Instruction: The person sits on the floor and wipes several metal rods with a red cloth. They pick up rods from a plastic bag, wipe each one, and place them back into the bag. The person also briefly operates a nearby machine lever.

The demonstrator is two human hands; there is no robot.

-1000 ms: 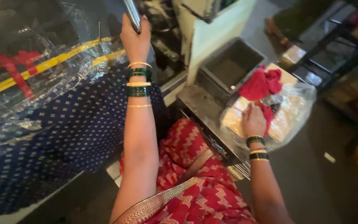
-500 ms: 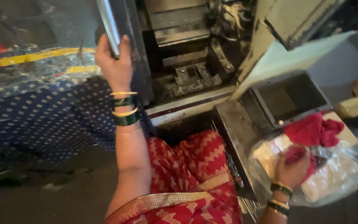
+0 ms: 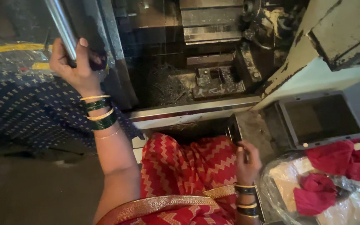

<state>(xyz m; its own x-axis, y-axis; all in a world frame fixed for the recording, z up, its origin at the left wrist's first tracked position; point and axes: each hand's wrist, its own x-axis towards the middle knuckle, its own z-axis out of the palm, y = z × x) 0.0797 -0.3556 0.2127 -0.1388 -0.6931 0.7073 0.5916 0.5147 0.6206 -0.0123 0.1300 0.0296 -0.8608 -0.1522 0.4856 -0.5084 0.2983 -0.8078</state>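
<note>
My left hand (image 3: 73,66) is closed around a shiny metal bar handle (image 3: 61,29) on the machine's dark sliding door (image 3: 105,46) at the upper left. Green and gold bangles ring that wrist. My right hand (image 3: 248,161) is low at the centre right, fingers curled against the dark front corner of a grimy metal shelf (image 3: 255,125). Whether it grips the corner is unclear. The machine's open interior (image 3: 213,75) shows dark metal blocks and swarf.
A square metal tray (image 3: 319,118) sits on the shelf at right. Below it is a clear plastic bag (image 3: 280,183) with red cloths (image 3: 334,158). Blue dotted fabric under plastic (image 3: 26,112) covers the left. My red zigzag garment (image 3: 180,171) fills the lower middle.
My right hand left the plastic bag with the red cloths and moved to the shelf's corner. My left hand slid the door handle leftwards, and the machine's interior is more exposed.
</note>
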